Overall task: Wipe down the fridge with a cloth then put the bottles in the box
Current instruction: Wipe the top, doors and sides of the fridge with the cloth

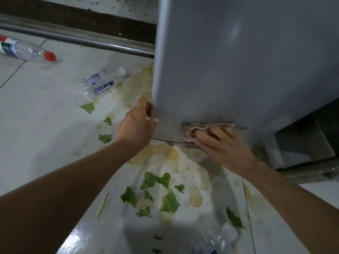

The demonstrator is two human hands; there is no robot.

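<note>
Currently the pink cloth (194, 132) is pressed flat against the lower edge of the grey fridge door (238, 61) by the right hand (223, 143), fingers spread over it. The door's edge is gripped by the left hand (136, 125), fingers curled round it. Bottles lie on the tiled floor (36, 125): red-capped bottle (25, 50) at 10 o'clock, blue-labelled bottle (100, 83) nearer, a third bottle (214, 241) at 6. No box is seen. Risks judged: footing lost on yellowish spill (165, 158) and lettuce scraps (168, 200); cloth dragged into it, fridge re-smeared.
</note>
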